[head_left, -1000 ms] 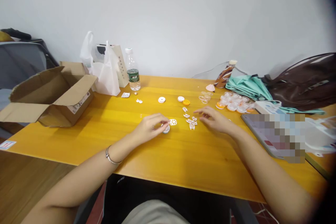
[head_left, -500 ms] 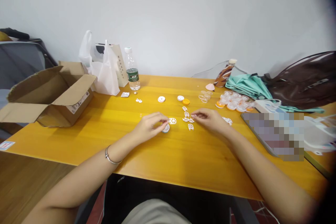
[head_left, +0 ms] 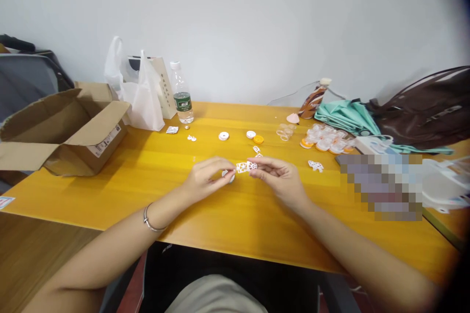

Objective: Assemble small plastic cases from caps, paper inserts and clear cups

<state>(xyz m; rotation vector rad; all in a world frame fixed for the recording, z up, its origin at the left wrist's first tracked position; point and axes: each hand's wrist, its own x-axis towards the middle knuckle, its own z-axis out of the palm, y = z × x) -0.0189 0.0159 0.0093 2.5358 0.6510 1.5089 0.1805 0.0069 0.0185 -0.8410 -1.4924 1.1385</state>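
Observation:
Between thumb and finger, my left hand (head_left: 207, 178) pinches the edge of a flat white openwork plastic piece (head_left: 241, 167). My right hand (head_left: 282, 176) is closed on a smaller white cut-out piece (head_left: 252, 166), which meets or overlaps the first one. A round white part (head_left: 229, 176) shows partly behind my left fingertips. Just beyond my right hand lie similar white pieces (head_left: 256, 149), some of them hidden by that hand. Farther back are a white ring-shaped disc (head_left: 223, 136), a second white disc (head_left: 251, 134) and a yellow one (head_left: 258, 140).
At left stand an open cardboard box (head_left: 91, 129), a white plastic bag (head_left: 141, 102) and a water bottle (head_left: 183, 100). Clear-and-orange round containers (head_left: 326, 139), more white pieces (head_left: 315, 166), a brown bottle (head_left: 314, 100), teal fabric (head_left: 341, 115) and a brown bag (head_left: 422, 112) lie right.
My right hand has moved left from the loose white pieces, bringing one against the piece in my left hand. The left hand stays nearly in place; the view has shifted slightly.

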